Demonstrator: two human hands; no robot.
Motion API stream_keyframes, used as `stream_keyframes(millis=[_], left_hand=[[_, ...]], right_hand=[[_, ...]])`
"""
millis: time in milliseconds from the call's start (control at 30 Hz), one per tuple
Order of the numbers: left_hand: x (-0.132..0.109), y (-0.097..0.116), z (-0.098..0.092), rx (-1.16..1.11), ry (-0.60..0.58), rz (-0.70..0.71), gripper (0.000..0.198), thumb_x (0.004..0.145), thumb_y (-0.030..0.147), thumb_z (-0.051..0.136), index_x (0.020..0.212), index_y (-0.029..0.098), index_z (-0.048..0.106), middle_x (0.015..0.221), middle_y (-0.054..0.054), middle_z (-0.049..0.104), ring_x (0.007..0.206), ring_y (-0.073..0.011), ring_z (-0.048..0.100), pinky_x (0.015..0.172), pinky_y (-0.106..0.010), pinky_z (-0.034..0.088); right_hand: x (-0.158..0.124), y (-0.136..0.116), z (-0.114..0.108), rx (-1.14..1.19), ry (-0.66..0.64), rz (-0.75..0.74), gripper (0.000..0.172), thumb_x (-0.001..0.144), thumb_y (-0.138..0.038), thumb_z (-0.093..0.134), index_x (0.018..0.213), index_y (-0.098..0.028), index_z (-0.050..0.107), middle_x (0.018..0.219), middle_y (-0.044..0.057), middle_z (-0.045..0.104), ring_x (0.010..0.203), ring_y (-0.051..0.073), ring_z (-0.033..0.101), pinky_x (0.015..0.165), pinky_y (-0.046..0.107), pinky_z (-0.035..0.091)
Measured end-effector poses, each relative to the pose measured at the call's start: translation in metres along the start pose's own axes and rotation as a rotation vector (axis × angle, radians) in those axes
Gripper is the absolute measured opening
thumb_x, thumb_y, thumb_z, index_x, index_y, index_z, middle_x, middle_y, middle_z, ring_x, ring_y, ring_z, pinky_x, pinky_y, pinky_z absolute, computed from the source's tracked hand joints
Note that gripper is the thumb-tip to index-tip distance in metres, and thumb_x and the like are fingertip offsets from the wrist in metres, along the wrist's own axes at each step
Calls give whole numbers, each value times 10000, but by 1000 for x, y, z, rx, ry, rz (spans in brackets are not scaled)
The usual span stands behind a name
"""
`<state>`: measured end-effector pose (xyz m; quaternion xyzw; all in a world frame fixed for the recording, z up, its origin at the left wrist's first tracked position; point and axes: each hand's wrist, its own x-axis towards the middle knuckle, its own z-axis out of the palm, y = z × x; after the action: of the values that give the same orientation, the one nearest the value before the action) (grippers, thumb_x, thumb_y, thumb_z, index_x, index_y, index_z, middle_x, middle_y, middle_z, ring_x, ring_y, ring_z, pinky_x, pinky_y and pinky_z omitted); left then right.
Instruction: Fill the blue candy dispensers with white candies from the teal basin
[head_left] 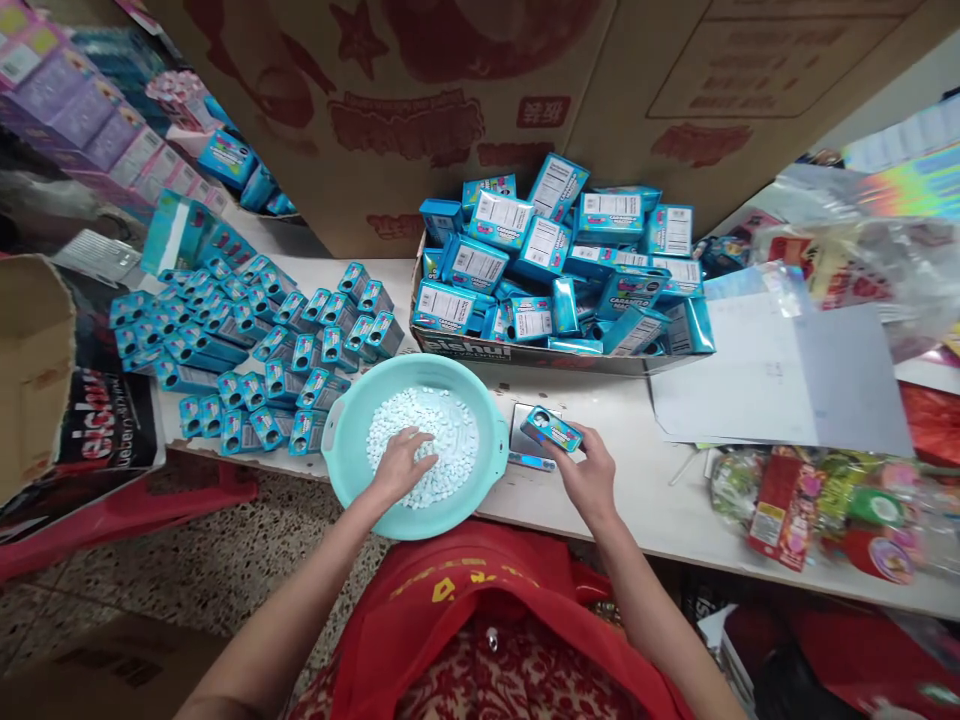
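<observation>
My left hand (405, 463) is down among small white candies (452, 480) in a turquoise plastic basin (341, 455). Its thumb and forefinger are spread; some fingertips are hidden, so I cannot tell if pellets are between them. My right hand (590, 470) grips a small blue candy box (553, 428) by its right end. The box has a round dark opening at its left end and is held over a small digital scale (531, 462); whether it touches the scale is unclear.
Left of the basin stand several blue boxes (281, 380) with round openings. A cardboard tray (570, 358) heaped with blue boxes (544, 245) is behind the scale. A large carton (480, 120) blocks the back. White sheets (757, 370) and bagged sweets (825, 510) lie right.
</observation>
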<state>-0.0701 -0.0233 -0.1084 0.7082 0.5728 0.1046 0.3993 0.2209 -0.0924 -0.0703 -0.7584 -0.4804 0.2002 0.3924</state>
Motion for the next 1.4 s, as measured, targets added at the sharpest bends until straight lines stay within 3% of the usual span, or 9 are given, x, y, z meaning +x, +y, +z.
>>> stream_keyframes(millis=[100, 200, 333, 400, 567, 700, 1033, 1233, 1400], left_hand=[[0, -7, 6, 56, -20, -38, 325, 829, 383, 501, 1059, 196, 632, 1137, -89, 622, 1097, -254, 552, 955, -391, 425], [4, -2, 3, 47, -37, -46, 350, 840, 416, 462, 1052, 193, 629, 1120, -81, 637, 1070, -253, 574, 906, -366, 456], [8, 0, 0, 29, 7, -56, 340, 833, 423, 457, 1017, 200, 637, 1089, -69, 653, 1025, -242, 599, 890, -356, 466], [9, -1, 1, 16, 47, -67, 324, 830, 415, 455, 988, 202, 641, 1066, -68, 662, 1017, -240, 603, 886, -356, 466], [10, 0, 9, -8, 51, -92, 305, 824, 404, 453, 954, 199, 639, 1030, -65, 672, 918, -229, 626, 816, -350, 478], [10, 2, 12, -19, 38, -82, 291, 829, 405, 447, 951, 220, 636, 1019, -48, 677, 881, -212, 629, 793, -324, 472], [20, 12, 9, -60, 25, -54, 271, 824, 395, 462, 925, 217, 640, 1015, -50, 687, 875, -224, 635, 796, -321, 458], [26, 25, 6, -104, 107, -24, 230, 830, 363, 464, 869, 221, 640, 965, -33, 692, 887, -201, 624, 795, -290, 458], [33, 49, 2, -175, 192, 53, 211, 843, 324, 462, 860, 212, 641, 931, -41, 680, 881, -186, 613, 806, -289, 460]], right_hand=[[3, 30, 12, 32, -35, 66, 398, 712, -497, 656, 972, -199, 613, 904, 46, 636, 836, 208, 592, 774, 361, 477], [-2, 43, 20, 96, -51, 143, 444, 702, -507, 651, 1010, -192, 597, 982, 69, 630, 909, 226, 590, 814, 394, 481], [-17, 47, 13, 142, -36, 188, 627, 673, -485, 697, 1198, -203, 500, 1238, 120, 521, 1133, 258, 506, 892, 422, 475], [-28, 49, 5, 157, -24, 237, 655, 686, -492, 684, 1230, -199, 467, 1275, 140, 488, 1150, 266, 495, 890, 436, 481], [-55, 61, -10, 153, -29, 353, 566, 713, -510, 643, 1150, -179, 500, 1228, 154, 521, 1057, 257, 545, 821, 426, 510], [-71, 70, -10, 149, -8, 420, 517, 699, -521, 650, 1065, -173, 539, 1148, 143, 573, 962, 233, 580, 771, 401, 524], [-80, 78, -2, 206, 35, 548, 488, 639, -553, 647, 926, -162, 596, 990, 134, 670, 839, 231, 632, 768, 412, 523], [-90, 81, -4, 202, 37, 560, 477, 632, -572, 654, 876, -164, 620, 906, 122, 697, 799, 234, 642, 750, 412, 525], [-99, 84, -3, 225, 61, 589, 516, 607, -609, 656, 860, -161, 619, 888, 121, 698, 794, 239, 648, 758, 421, 525]])
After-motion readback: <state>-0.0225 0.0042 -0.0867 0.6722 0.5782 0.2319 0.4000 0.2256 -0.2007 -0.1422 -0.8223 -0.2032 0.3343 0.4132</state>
